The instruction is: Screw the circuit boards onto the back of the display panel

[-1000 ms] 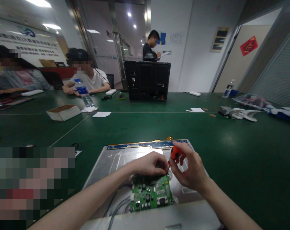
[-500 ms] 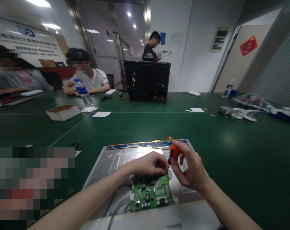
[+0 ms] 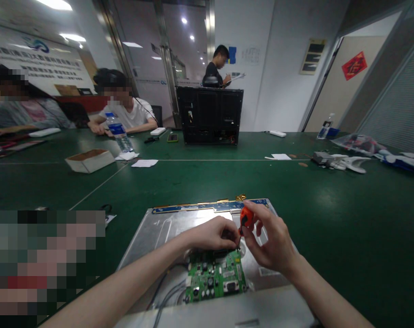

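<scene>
**Screwdriver at the green board's corner**

I have the right hand (image 3: 271, 239) wrapped around a small orange-and-black-handled screwdriver (image 3: 246, 215), its thin shaft slanting down to the far right corner of a green rectangular circuit board (image 3: 215, 278). The left hand (image 3: 213, 233) rests at the board's far edge, fingers curled, fingertips just beside the shaft (from my end of the link, I cannot tell whether they pinch anything). Grey cables (image 3: 165, 300) run off the board's left side. Beneath it I see a silver metal panel (image 3: 155, 230) with a narrow blue strip (image 3: 193, 208) along its far edge, lying on the dark green tabletop (image 3: 339, 228).
</scene>
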Motion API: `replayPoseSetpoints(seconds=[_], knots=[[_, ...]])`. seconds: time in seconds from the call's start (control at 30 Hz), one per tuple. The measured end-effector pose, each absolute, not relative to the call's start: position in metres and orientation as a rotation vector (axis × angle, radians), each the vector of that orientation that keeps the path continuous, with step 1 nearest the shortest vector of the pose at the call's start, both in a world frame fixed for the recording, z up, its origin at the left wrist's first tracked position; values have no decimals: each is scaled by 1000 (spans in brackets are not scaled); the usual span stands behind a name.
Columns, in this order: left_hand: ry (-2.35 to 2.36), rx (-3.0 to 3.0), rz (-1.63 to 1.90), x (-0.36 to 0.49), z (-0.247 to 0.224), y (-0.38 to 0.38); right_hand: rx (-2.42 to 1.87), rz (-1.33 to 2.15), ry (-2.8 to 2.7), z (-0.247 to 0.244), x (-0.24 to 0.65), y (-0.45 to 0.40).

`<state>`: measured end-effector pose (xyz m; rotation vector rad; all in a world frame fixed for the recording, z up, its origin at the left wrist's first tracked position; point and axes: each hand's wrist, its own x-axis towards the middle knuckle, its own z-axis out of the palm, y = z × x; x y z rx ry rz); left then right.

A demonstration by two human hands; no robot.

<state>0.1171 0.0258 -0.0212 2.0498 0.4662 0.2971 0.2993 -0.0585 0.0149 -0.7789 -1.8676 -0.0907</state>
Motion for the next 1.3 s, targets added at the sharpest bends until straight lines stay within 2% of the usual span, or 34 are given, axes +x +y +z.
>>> replayPoseSetpoints(seconds=[0.33, 0.6, 0.93, 1.3], knots=[[460, 2076, 305, 116, -22, 28, -784, -173, -1870, 13, 301, -54], [440, 2073, 288, 117, -24, 27, -783, -57, -1873, 14, 301, -58], [454, 2067, 300, 116, -20, 27, -794, -178, -1852, 12, 301, -56], [459, 2076, 287, 117, -21, 26, -776, -100, -1853, 17, 298, -59]])
